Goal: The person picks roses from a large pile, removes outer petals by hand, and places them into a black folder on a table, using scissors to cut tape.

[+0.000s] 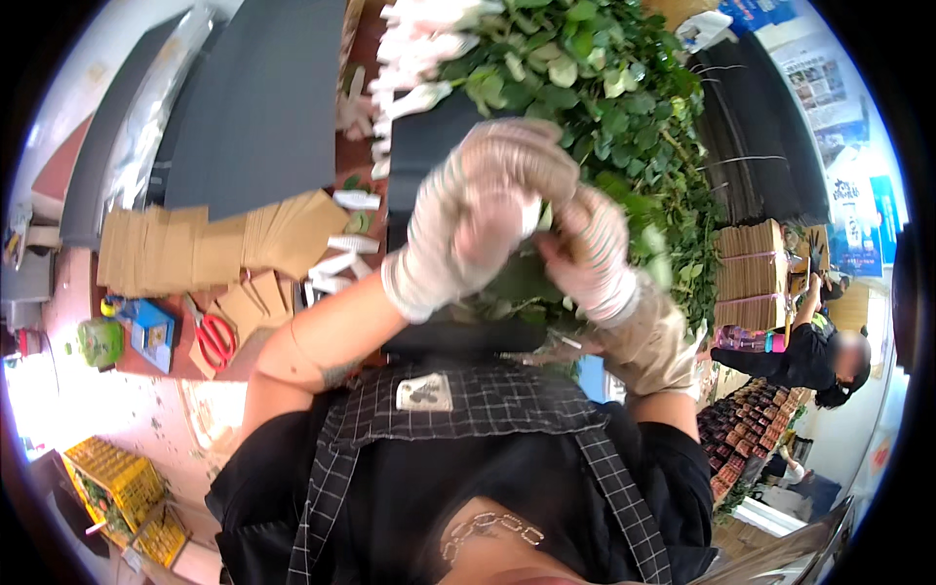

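Note:
Both hands wear pale striped knit gloves and are motion-blurred. My left hand is curled above the work table, fingers bent toward the right. My right hand meets it, fingertips close to the left fingers; a brown sleeve cover is on that forearm. A small white thing with a bit of green shows between them; blur hides what it is and which hand grips it. Beyond and to the right lies a large heap of leafy green stems. White-wrapped ends stick out on its left side, over a dark sheet.
At left are dark grey sheets, brown cardboard pieces, red-handled scissors, a blue box and a green container. Stacked black sheets and bundled cardboard stand right. Yellow crates sit lower left. A person works at right.

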Tool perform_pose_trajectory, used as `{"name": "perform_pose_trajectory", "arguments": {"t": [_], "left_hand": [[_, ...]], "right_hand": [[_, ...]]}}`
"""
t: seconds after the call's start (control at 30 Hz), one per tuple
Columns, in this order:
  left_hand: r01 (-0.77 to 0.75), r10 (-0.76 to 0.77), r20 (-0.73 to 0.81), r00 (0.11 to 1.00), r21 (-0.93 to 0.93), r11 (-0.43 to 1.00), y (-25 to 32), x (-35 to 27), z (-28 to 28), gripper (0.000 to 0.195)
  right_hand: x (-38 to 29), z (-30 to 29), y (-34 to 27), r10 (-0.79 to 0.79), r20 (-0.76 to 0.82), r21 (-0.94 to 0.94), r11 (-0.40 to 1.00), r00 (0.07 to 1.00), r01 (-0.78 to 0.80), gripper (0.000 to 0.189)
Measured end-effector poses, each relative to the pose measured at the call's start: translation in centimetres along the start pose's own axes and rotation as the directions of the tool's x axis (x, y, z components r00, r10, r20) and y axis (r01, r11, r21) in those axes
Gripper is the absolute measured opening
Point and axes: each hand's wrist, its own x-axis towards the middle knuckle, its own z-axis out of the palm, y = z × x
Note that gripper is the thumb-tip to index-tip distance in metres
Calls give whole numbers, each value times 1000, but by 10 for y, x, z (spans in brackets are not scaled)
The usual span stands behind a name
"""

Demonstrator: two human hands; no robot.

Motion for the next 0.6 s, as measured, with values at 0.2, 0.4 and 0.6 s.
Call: {"name": "perform_pose_trajectory", "arguments": {"t": [0.2,0.4,0.6], "left_hand": [[131,-348,-499,793,-418,899,32,1,-88,43],[567,-69,-637,768,626,536,17,-84,-125,28],[500,-364,-343,866,609,615,19,-141,-123,16]], "right_hand": [[26,-39,-7,292,26,30,956,956,-293,30],[-36,52,-5,169,654,83,953,737,-292,32],[-92,138,21,56,829,107,961,556,-256,30]]}}
